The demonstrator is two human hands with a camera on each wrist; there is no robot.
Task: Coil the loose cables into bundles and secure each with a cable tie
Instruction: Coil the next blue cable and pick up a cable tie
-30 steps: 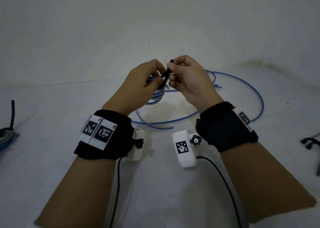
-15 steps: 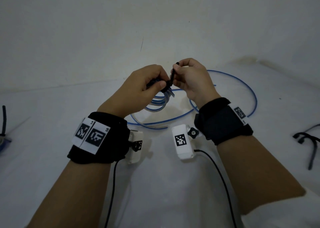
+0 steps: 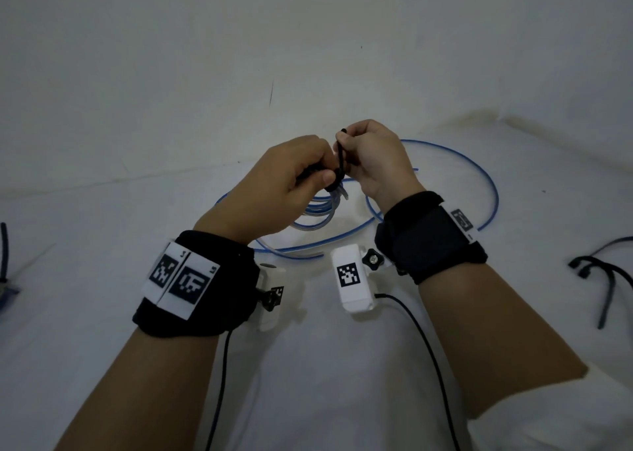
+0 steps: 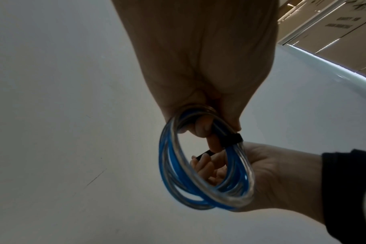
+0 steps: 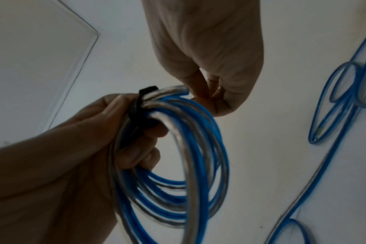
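Our left hand grips the coil while our right hand pinches the tie, its tail running up from the coil.

Storeroom, perhaps: stacked cardboard boxes, bare white walls.

Dim, flat light with a grey cast in all three views.
The head view darkens toward its corners and bends at the edges. Both wrist views are soft; the coiled cable smears with motion blur, and the left hand lies in deep shadow.
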